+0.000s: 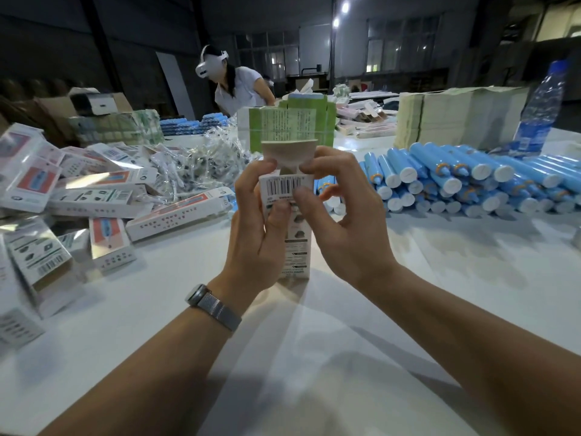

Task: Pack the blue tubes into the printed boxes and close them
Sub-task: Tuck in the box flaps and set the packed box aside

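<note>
1. a dim warehouse hall lies behind a long white table (314, 357), where another person in a headset (234, 86) bends over the far end.
2. on the table's left lies a heap of printed boxes (94, 196); on the right, blue tubes (465, 180) with white caps are stacked in rows, a water bottle (540, 111) standing behind them.
3. the printed box (294, 221) being worked on stands upright at the centre, its lower end on or just above the table, its top tuck flap (289, 149) open and sticking up.
4. the left hand (257, 228) grips the box's upper part, thumb on the barcode face and fingers curled round the top edge.
5. the right hand (339, 221) pinches the top on the other side, thumb on the barcode panel and forefinger at the flap's base.
6. whether a tube is inside cannot be told from here.
7. the box looks like thin, light card: stiff along its folds, easily crushed on the flat faces. it is best held by the corner edges near the top while the flap is bent over and tucked in.
</note>
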Available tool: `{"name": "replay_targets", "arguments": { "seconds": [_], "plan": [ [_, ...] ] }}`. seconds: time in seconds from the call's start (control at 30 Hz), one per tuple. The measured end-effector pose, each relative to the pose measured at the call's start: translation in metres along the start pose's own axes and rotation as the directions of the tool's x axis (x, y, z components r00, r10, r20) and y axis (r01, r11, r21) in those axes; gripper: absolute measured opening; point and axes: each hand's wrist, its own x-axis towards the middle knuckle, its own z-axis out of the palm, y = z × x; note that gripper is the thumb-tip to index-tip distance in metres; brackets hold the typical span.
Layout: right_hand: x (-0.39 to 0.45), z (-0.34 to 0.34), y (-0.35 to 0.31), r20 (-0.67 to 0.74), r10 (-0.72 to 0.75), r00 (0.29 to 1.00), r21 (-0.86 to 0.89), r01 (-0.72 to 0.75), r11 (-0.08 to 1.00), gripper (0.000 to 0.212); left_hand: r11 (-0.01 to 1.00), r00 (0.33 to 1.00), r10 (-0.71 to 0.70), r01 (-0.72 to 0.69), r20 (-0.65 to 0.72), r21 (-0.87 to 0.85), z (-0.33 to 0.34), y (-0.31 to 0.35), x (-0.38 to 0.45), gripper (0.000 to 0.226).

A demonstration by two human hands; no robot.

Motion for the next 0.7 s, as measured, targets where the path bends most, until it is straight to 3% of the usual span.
{"name": "replay_targets", "arguments": {
  "seconds": [0.13, 0.23, 0.43, 0.7],
  "plan": [
    [0.0044, -0.0032, -0.0025, -0.026, 0.059, 0.998, 0.067, -0.057, 0.996, 0.045, 1.0, 1.0, 0.0, 0.0, 0.014, -0.004, 0.0031, 0.0015, -0.0001, 0.036],
    [0.0046, -0.0055, -0.0007, -0.015, 0.028, 1.0, -0.004, -0.028, 1.0, 0.054, 1.0, 1.0, -0.011, 0.011, 0.025, 0.0, 0.0034, -0.0003, -0.0005, 0.038],
    [0.006, -0.0082, 0.0025, -0.003, -0.036, 0.999, -0.109, 0.035, 0.993, 0.023, 0.999, 0.999, -0.037, 0.037, 0.011, -0.001, 0.004, -0.0041, -0.0015, 0.039],
    [0.0047, -0.0079, 0.0068, -0.016, 0.003, 1.0, -0.103, -0.004, 0.995, 0.014, 0.992, 0.997, -0.078, 0.075, -0.02, -0.103, 0.0032, 0.003, 0.0015, 0.055]
  ]
}}
